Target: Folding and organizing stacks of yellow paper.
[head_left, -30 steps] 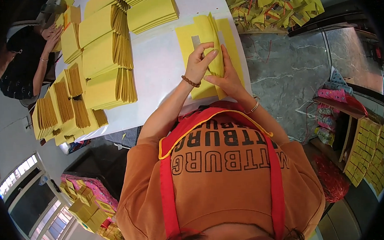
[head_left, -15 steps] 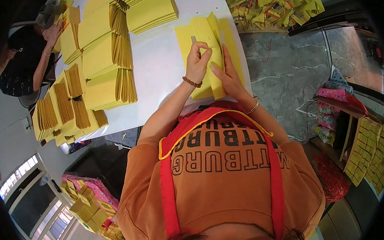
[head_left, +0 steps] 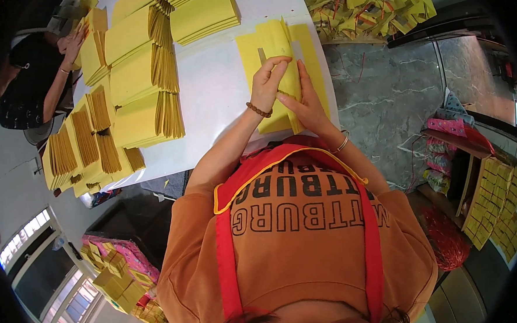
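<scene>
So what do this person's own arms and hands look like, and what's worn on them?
The left hand and right hand are ungloved. A brown beaded bracelet circles the left wrist, a slim, silver-coloured bangle the right. Plain orange-brown sleeves end around the elbows.

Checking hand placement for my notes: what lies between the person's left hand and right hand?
The curled yellow paper lies between the left hand and the right hand, as the head view shows.
</scene>
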`<control>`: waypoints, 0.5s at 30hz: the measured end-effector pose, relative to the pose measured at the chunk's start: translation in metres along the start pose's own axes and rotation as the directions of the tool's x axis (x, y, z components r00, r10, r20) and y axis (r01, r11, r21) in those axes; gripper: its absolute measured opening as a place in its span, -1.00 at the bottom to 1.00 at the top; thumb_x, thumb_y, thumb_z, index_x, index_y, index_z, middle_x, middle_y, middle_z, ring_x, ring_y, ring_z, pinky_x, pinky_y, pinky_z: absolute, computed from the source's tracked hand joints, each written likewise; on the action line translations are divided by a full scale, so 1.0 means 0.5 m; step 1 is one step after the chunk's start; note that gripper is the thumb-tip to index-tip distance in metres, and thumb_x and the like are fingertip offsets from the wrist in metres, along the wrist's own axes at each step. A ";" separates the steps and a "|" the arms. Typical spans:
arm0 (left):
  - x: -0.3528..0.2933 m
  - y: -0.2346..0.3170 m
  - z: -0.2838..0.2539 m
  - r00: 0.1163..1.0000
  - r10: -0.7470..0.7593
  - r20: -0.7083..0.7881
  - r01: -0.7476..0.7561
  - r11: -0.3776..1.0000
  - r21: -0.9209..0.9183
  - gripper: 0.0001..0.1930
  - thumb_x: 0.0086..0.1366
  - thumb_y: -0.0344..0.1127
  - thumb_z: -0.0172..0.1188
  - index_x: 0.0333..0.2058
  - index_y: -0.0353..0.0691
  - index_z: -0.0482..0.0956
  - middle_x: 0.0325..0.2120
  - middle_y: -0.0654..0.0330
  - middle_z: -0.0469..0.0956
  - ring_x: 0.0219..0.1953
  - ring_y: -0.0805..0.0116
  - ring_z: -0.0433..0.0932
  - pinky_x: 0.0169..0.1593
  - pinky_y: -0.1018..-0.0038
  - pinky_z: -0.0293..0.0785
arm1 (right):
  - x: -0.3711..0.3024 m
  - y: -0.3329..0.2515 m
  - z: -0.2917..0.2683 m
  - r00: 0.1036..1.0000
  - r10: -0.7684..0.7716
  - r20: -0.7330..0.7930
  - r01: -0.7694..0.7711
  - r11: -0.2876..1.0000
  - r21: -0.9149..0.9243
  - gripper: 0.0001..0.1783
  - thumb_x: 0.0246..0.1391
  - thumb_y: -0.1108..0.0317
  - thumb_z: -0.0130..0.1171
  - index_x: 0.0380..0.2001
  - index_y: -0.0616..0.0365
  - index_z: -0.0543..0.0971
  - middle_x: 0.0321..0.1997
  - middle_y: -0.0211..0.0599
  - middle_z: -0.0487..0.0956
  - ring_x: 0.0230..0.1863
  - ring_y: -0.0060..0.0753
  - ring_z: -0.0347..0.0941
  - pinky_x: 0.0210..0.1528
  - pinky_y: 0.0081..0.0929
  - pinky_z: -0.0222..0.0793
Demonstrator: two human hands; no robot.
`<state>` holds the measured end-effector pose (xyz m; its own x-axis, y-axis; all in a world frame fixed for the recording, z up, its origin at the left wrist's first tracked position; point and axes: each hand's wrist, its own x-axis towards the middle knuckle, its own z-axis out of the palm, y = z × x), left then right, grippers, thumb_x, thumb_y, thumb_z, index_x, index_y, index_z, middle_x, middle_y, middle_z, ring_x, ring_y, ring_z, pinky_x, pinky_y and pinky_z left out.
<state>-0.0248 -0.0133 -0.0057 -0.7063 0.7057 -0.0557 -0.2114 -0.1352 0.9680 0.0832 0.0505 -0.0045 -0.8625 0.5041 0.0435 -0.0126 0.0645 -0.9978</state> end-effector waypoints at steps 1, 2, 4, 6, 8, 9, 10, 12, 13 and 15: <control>0.000 -0.002 -0.002 1.000 0.000 0.000 0.000 1.000 0.000 -0.80 0.19 -0.38 0.11 -0.20 -0.25 0.51 -0.35 0.37 0.49 -0.48 0.71 0.25 -0.43 0.73 0.19 | 0.000 0.001 -0.001 1.000 -0.009 0.001 0.009 1.000 -0.026 -0.05 -0.04 0.23 0.16 0.24 0.39 -0.16 0.29 0.09 -0.01 0.33 -0.12 -0.10 0.30 -0.35 -0.16; -0.001 -0.004 -0.004 1.000 0.018 0.014 -0.018 0.999 0.050 -0.78 0.17 -0.35 0.15 -0.19 -0.25 0.51 -0.36 0.39 0.49 -0.51 0.72 0.23 -0.45 0.73 0.18 | 0.000 0.000 -0.001 1.000 -0.010 0.001 0.010 1.000 -0.026 -0.05 -0.04 0.23 0.16 0.24 0.39 -0.16 0.29 0.09 -0.01 0.33 -0.12 -0.10 0.30 -0.35 -0.16; -0.001 -0.008 -0.006 0.999 0.035 0.029 -0.038 0.994 0.099 -0.76 0.16 -0.32 0.18 -0.19 -0.24 0.51 -0.37 0.41 0.50 -0.54 0.73 0.22 -0.48 0.73 0.17 | -0.001 -0.001 -0.002 1.000 -0.004 0.000 0.004 1.000 -0.025 -0.06 -0.04 0.22 0.15 0.24 0.38 -0.15 0.29 0.09 -0.01 0.33 -0.11 -0.09 0.30 -0.35 -0.16; 0.001 -0.010 -0.008 0.998 0.047 0.035 -0.051 0.989 0.141 -0.74 0.14 -0.31 0.20 -0.19 -0.24 0.52 -0.39 0.43 0.49 -0.57 0.73 0.21 -0.52 0.73 0.13 | -0.001 0.002 -0.004 1.000 -0.004 0.000 0.004 0.999 -0.032 -0.06 -0.05 0.22 0.15 0.24 0.38 -0.15 0.29 0.09 -0.01 0.33 -0.11 -0.10 0.30 -0.35 -0.16; 0.001 -0.010 -0.008 0.998 0.044 0.035 -0.048 0.988 0.144 -0.74 0.13 -0.31 0.21 -0.19 -0.24 0.52 -0.39 0.43 0.49 -0.57 0.74 0.20 -0.53 0.73 0.12 | -0.001 0.002 -0.004 1.000 -0.004 0.002 0.004 0.999 -0.039 -0.06 -0.05 0.22 0.15 0.24 0.37 -0.15 0.29 0.09 -0.01 0.33 -0.11 -0.10 0.31 -0.35 -0.17; 0.001 -0.010 -0.008 0.999 0.040 0.037 -0.045 0.988 0.145 -0.74 0.13 -0.32 0.21 -0.19 -0.24 0.52 -0.39 0.44 0.49 -0.58 0.74 0.20 -0.54 0.73 0.11 | -0.001 0.001 -0.004 1.000 0.000 0.003 0.000 1.000 -0.026 -0.06 -0.05 0.22 0.15 0.24 0.38 -0.15 0.29 0.09 -0.01 0.33 -0.10 -0.11 0.31 -0.35 -0.17; 0.001 -0.010 -0.008 0.998 0.040 0.038 -0.045 0.988 0.145 -0.74 0.13 -0.32 0.21 -0.19 -0.24 0.52 -0.39 0.44 0.49 -0.58 0.74 0.20 -0.54 0.73 0.11 | -0.001 0.000 -0.004 1.000 0.004 0.003 -0.004 1.000 -0.014 -0.05 -0.05 0.22 0.15 0.24 0.38 -0.15 0.29 0.10 -0.01 0.33 -0.10 -0.11 0.31 -0.35 -0.18; 0.001 -0.009 -0.009 0.998 0.045 0.045 -0.050 0.991 0.120 -0.73 0.10 -0.32 0.23 -0.20 -0.24 0.52 -0.41 0.44 0.48 -0.58 0.74 0.19 -0.54 0.73 0.11 | -0.001 0.002 -0.004 1.000 -0.001 0.004 0.001 0.999 -0.035 -0.05 -0.05 0.22 0.15 0.24 0.38 -0.15 0.29 0.10 -0.01 0.34 -0.10 -0.11 0.31 -0.36 -0.18; 0.001 -0.008 -0.008 0.998 0.045 0.046 -0.050 0.991 0.121 -0.73 0.10 -0.32 0.23 -0.20 -0.24 0.52 -0.41 0.44 0.48 -0.58 0.74 0.19 -0.54 0.73 0.11 | -0.001 0.004 -0.004 1.000 -0.006 0.006 0.006 0.998 -0.056 -0.05 -0.05 0.23 0.14 0.24 0.38 -0.16 0.29 0.10 -0.01 0.34 -0.10 -0.12 0.31 -0.36 -0.18; 0.004 -0.005 -0.006 0.995 0.072 0.065 -0.081 0.985 0.152 -0.71 0.08 -0.32 0.25 -0.20 -0.23 0.51 -0.43 0.45 0.47 -0.58 0.74 0.18 -0.54 0.73 0.11 | -0.002 0.008 -0.006 1.000 0.000 0.009 0.001 0.999 -0.048 -0.04 -0.06 0.22 0.16 0.24 0.38 -0.16 0.29 0.10 -0.02 0.34 -0.10 -0.12 0.31 -0.35 -0.18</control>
<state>-0.0277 -0.0139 -0.0091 -0.6745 0.7376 0.0303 -0.0485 -0.0852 0.9952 0.0853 0.0529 -0.0082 -0.8671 0.4962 0.0434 0.0109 0.1059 -0.9943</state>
